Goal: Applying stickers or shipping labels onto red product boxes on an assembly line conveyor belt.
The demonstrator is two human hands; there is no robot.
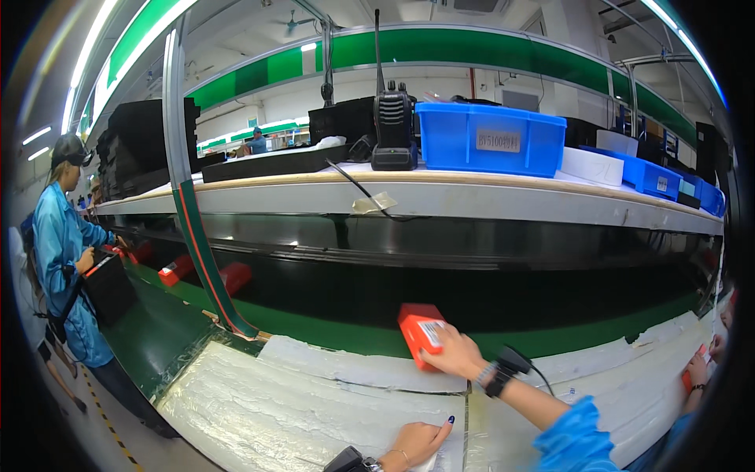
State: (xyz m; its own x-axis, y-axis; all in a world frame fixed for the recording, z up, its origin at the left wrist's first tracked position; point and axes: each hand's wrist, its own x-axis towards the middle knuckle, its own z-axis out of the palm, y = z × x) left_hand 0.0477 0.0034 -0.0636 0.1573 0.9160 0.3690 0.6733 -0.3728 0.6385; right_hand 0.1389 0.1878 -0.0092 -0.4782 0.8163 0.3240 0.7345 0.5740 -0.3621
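My right hand (458, 352) grips a red box (418, 326) with a white label on its side. The box is tilted over the near edge of the dark green conveyor belt (346, 318). Closer to me, my left hand (415, 443) hangs over the white, film-covered worktop (314, 401). Its thumb points out while the other fingers curl under, so whatever they hold, if anything, is hidden. Both wrists wear dark bands; a cable runs from the right one.
More red boxes (236, 277) lie on the belt at left, behind a metal post (189, 197). A person in blue (67, 244) stands there. Another person's hand (697, 367) holds a red item at right. Above, a shelf carries a walkie-talkie (394, 126) and a blue bin (491, 140).
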